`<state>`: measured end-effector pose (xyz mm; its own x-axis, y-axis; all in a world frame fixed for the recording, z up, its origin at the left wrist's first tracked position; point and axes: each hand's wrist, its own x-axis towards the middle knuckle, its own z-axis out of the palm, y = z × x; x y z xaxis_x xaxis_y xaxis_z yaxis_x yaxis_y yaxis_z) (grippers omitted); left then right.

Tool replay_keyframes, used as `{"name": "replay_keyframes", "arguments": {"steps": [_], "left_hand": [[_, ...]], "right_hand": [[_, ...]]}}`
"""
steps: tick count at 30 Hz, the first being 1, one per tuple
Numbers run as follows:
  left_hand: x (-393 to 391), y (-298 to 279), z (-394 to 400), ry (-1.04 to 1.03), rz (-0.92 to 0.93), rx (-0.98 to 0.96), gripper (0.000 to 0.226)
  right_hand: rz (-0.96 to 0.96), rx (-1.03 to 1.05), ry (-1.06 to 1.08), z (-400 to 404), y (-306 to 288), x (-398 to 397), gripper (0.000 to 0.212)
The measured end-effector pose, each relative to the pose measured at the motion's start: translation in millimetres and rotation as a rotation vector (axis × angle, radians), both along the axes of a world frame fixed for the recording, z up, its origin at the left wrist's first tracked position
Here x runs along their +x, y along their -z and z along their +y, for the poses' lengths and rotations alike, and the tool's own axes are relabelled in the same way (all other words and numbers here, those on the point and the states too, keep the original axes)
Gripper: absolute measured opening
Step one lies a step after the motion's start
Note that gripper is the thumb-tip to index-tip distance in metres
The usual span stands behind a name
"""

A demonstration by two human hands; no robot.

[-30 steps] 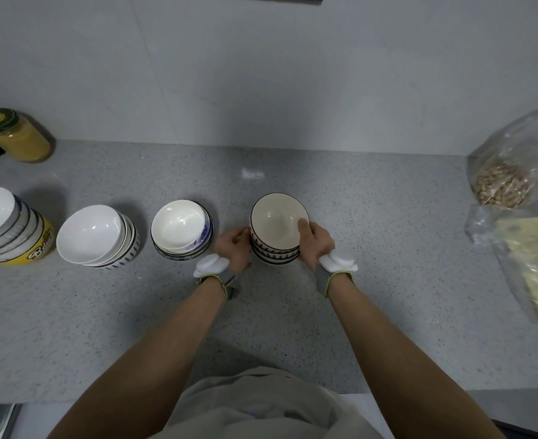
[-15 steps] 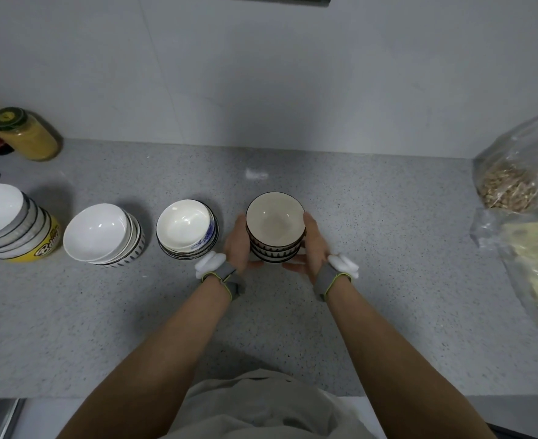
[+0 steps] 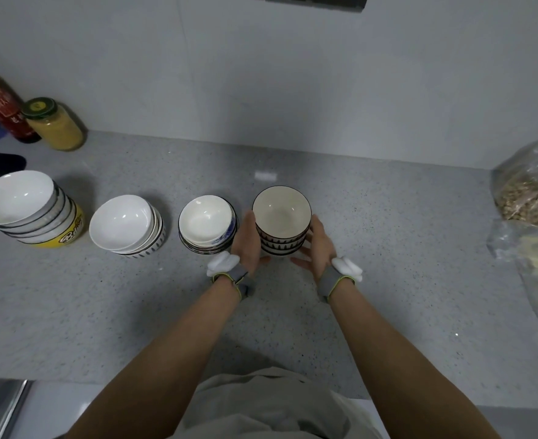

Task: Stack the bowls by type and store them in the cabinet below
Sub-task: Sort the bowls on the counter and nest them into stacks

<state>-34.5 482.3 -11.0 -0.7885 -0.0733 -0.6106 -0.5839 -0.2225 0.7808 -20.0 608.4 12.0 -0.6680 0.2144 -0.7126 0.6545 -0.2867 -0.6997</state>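
Between our hands on the worktop [image 3: 388, 280] stands the patterned bowl stack [image 3: 281, 228]; left hand [image 3: 245, 240] and right hand [image 3: 320, 245] cup its sides.

Even overhead light, soft shadows — fisheye-bent edges
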Motion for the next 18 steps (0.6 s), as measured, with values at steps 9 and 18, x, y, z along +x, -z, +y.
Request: {"name": "replay_keyframes", "arguments": {"steps": [9, 18], "left_hand": [[-7.1, -5.7, -6.5, 0.008, -0.065, 0.008, 0.055], [0.3, -20.2, -15.9, 0.148, -0.068, -0.093, 0.048]], "right_hand": [[0.051, 0.147, -0.047, -10.7, -8.6, 3.5, 0.055], [0.025, 0.223, -0.032, -14.8, -5.6, 10.6, 0.06]]}}
